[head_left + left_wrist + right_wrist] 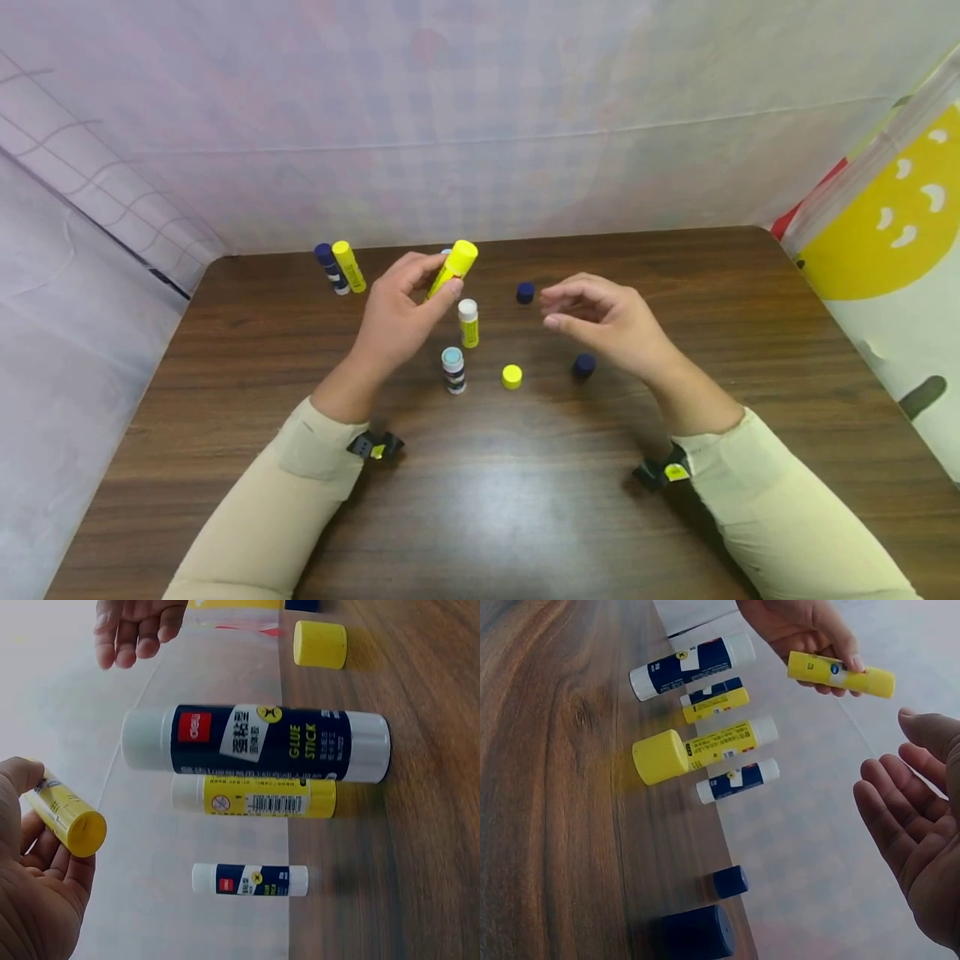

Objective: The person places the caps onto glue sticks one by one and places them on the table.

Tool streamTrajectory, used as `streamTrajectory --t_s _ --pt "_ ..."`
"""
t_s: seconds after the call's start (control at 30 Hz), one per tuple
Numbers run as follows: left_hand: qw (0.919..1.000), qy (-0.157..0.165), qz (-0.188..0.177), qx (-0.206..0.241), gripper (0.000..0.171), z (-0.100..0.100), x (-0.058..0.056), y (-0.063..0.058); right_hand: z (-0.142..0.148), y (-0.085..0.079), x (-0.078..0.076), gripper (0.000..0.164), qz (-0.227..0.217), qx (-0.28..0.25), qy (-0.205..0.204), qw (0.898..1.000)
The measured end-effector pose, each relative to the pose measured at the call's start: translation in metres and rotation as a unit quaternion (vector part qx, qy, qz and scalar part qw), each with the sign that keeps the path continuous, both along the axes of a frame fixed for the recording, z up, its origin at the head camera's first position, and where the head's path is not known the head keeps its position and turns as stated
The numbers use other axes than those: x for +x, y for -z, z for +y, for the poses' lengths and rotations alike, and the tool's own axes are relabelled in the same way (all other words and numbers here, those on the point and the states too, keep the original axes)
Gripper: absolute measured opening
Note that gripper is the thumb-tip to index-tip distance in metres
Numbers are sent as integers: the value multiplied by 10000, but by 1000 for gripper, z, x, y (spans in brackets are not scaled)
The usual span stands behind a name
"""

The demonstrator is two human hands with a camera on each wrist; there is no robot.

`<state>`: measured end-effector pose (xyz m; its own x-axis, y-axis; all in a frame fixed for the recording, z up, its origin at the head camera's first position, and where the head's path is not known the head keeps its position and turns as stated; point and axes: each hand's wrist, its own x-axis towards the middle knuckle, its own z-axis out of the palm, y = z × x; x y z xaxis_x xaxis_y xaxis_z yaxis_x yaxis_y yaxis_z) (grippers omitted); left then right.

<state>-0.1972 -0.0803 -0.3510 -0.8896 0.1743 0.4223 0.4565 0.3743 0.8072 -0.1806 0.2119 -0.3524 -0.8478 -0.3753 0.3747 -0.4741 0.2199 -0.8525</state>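
Observation:
My left hand grips a yellow glue stick above the table, its cap on and its top tilted to the right. To the right, my right hand is raised with fingers loosely bent and nothing in them. Between the hands stand an uncapped yellow glue stick and, nearer, an uncapped navy glue stick. Another uncapped navy glue stick stands farther back, mostly hidden by the left hand in the head view. A yellow cap and two navy caps, one far and one near, lie on the table.
At the back left, a capped navy glue stick and a capped yellow one stand side by side. The brown wooden table ends at a pale hanging cloth behind. A yellow-patterned cloth hangs on the right.

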Motion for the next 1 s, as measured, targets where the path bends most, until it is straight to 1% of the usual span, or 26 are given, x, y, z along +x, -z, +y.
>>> streamTrajectory --t_s 0.13,0.27,0.5,0.73,1.0 --pt "9997 -243 29 66 41 -3 -2 1 5 2 0 26 -52 55 44 10000" --pt "9987 -479 14 179 39 -8 -4 2 13 5 2 27 -134 220 142 9996" --pt "9952 -735 36 640 36 -16 -11 2 24 7 2 27 -157 368 265 9988" --pt "9886 -927 65 1182 34 -23 -19 6 31 8 -3 27 -271 435 346 9981" --pt "9850 -1163 -64 1271 36 -32 -27 12 41 13 -7 29 -493 553 366 9966"
